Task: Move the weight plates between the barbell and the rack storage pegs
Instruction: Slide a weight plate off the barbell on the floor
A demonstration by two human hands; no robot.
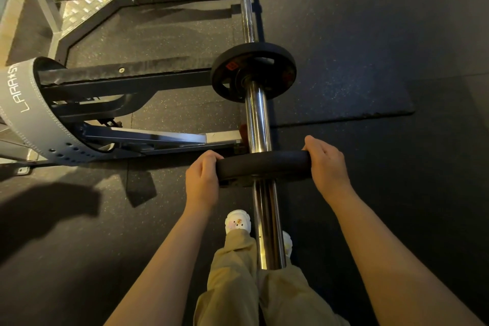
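A chrome barbell runs from the top of the head view down toward me, its thick sleeve pointing at my legs. A small black weight plate sits on the sleeve, seen edge-on. My left hand grips its left rim and my right hand grips its right rim, fingers curled over the top. Farther up the sleeve a second black plate with red labels rests against the collar.
The black steel rack base spreads over the floor to the left. A grey lifting belt hangs on the rack at the left edge. My beige trousers and white shoes stand under the sleeve's end. A black rubber mat lies to the right.
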